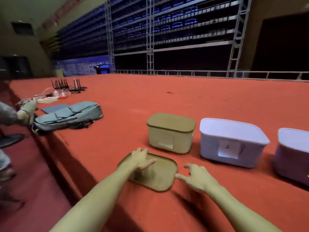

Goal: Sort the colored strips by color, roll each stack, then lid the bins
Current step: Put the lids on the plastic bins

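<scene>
A tan lid (pixel 155 178) lies flat on the red carpeted stage near its front edge, hollow side up. My left hand (pixel 142 159) hovers over or rests on the lid's far left part, fingers spread. My right hand (pixel 195 176) is just right of the lid, fingers loosely spread, its thumb tip near the lid's right rim. Behind the lid stands a beige bin (pixel 170 134) with a tan lid on it. To its right are a white lidded bin (pixel 232 143) and a pale purple lidded bin (pixel 292 154), cut off by the frame. No colored strips are visible.
The stage's front edge (pixel 66 158) drops off to the left of the lid. A grey-blue backpack (pixel 68 114), a power strip with cables (pixel 48 98) and routers (pixel 66 84) lie at the far left. Another person's sleeve (pixel 10 114) shows at the left edge.
</scene>
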Available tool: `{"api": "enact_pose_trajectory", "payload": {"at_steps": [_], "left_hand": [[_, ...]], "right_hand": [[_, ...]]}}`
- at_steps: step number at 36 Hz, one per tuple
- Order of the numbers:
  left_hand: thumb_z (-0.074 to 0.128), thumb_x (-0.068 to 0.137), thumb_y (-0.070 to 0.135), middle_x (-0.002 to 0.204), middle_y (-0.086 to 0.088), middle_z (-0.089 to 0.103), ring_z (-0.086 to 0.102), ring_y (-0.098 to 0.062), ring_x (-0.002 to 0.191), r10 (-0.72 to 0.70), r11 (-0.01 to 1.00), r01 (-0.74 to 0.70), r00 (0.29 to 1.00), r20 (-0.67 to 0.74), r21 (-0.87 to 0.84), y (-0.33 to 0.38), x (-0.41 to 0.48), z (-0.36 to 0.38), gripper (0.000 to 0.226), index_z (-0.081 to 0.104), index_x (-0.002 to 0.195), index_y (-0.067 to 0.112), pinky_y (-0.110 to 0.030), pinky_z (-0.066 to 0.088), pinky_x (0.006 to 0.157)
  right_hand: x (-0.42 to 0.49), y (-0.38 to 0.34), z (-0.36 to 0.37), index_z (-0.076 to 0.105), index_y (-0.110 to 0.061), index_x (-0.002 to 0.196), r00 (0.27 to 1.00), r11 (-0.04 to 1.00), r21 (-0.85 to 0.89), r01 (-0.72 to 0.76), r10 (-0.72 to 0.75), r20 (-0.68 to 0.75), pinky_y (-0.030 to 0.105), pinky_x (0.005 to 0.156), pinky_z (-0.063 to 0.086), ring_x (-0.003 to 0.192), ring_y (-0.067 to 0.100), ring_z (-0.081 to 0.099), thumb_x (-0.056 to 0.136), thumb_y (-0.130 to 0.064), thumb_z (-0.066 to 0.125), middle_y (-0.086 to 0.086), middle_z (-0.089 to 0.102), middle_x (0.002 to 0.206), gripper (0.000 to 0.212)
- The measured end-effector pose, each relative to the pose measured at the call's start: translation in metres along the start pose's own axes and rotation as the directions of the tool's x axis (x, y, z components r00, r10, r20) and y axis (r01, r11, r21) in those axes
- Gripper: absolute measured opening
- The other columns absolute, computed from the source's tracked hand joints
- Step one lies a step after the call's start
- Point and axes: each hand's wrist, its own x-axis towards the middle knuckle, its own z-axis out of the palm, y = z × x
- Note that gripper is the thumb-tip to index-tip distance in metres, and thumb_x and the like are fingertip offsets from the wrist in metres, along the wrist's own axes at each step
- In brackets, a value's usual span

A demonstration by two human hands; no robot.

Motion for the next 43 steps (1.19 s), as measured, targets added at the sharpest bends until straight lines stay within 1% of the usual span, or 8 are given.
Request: {"api": "enact_pose_trajectory", "payload": {"at_steps": [4,15,21,27,32,35,39,43], "left_hand": [[0.042,0.090,0.062,0.147,-0.021,0.030,0.025,-0.039,0.136,-0.100,0.995,0.100,0.995,-0.007,-0.016,-0.036,0.014,0.004,0.074,0.027,0.147,0.017,-0.044,0.025,0.113],[0.040,0.086,0.068,0.148,-0.022,0.031,0.024,-0.040,0.138,-0.212,0.969,0.220,0.974,0.080,-0.109,-0.058,0.037,0.016,0.078,0.026,0.145,0.019,-0.047,0.026,0.112],[0.044,0.086,0.065,0.137,-0.016,0.051,0.042,-0.040,0.129,-0.259,0.943,0.271,0.962,0.083,-0.194,-0.060,0.037,0.011,0.069,0.038,0.133,0.014,-0.042,0.035,0.104],[0.055,0.086,0.053,0.135,-0.019,0.053,0.050,-0.036,0.124,-0.223,0.903,0.208,0.975,0.002,-0.376,-0.039,0.025,-0.002,0.076,0.029,0.142,0.008,-0.040,0.036,0.106],[0.061,0.085,0.051,0.153,-0.026,0.017,0.021,-0.036,0.143,-0.147,0.827,0.073,0.985,-0.089,-0.557,0.002,0.010,-0.016,0.094,0.007,0.152,0.014,-0.041,0.022,0.116],[0.059,0.086,0.051,0.146,-0.021,0.020,0.025,-0.032,0.141,-0.068,0.743,-0.053,0.986,-0.155,-0.667,0.030,-0.003,-0.020,0.086,0.015,0.151,0.018,-0.037,0.023,0.116],[0.056,0.088,0.052,0.126,-0.014,0.042,0.042,-0.026,0.122,-0.041,0.626,-0.161,0.970,-0.238,-0.763,0.063,-0.017,-0.020,0.056,0.042,0.129,0.017,-0.033,0.033,0.107],[0.060,0.075,0.065,0.106,-0.012,0.058,0.054,-0.026,0.103,-0.024,0.578,-0.204,0.964,-0.266,-0.790,0.082,-0.033,-0.006,0.051,0.050,0.093,0.018,-0.035,0.042,0.089]], "right_hand": [[0.016,-0.026,0.033,0.052,-0.021,0.126,0.993,0.999,0.037,0.001,-0.005,0.114,0.034,0.090,0.044,0.113,0.026,0.057,0.081,-0.058,0.059,0.001,0.064,0.116,0.059],[0.035,-0.033,0.057,0.040,-0.024,0.140,0.997,0.999,-0.008,0.045,-0.044,0.069,0.029,0.098,0.040,0.124,0.025,0.051,0.082,-0.057,0.058,0.003,0.059,0.130,0.069],[0.034,-0.035,0.057,0.040,-0.022,0.140,0.998,0.999,0.026,0.037,-0.038,0.047,0.030,0.100,0.039,0.127,0.027,0.048,0.084,-0.053,0.059,0.004,0.058,0.132,0.066],[0.028,-0.024,0.039,0.037,-0.029,0.139,0.995,0.996,0.087,-0.012,0.020,-0.097,0.036,0.095,0.044,0.121,0.032,0.052,0.081,-0.053,0.059,0.005,0.061,0.128,0.066],[0.019,-0.003,0.003,0.033,-0.024,0.137,0.965,0.977,0.209,-0.034,0.086,-0.246,0.040,0.091,0.046,0.116,0.037,0.055,0.079,-0.058,0.059,0.007,0.062,0.125,0.073],[0.005,0.013,-0.023,0.036,-0.019,0.136,0.935,0.951,0.302,-0.066,0.164,-0.313,0.041,0.094,0.043,0.120,0.035,0.052,0.078,-0.063,0.057,0.007,0.060,0.129,0.075],[-0.026,0.034,-0.051,0.051,-0.019,0.121,0.896,0.901,0.429,-0.060,0.238,-0.375,0.036,0.089,0.039,0.114,0.030,0.054,0.083,-0.061,0.055,0.007,0.062,0.120,0.057],[-0.057,0.062,-0.059,0.055,-0.014,0.089,0.867,0.896,0.438,-0.075,0.275,-0.414,0.036,0.075,0.041,0.089,0.028,0.057,0.081,-0.059,0.060,0.003,0.066,0.089,0.046]]}}
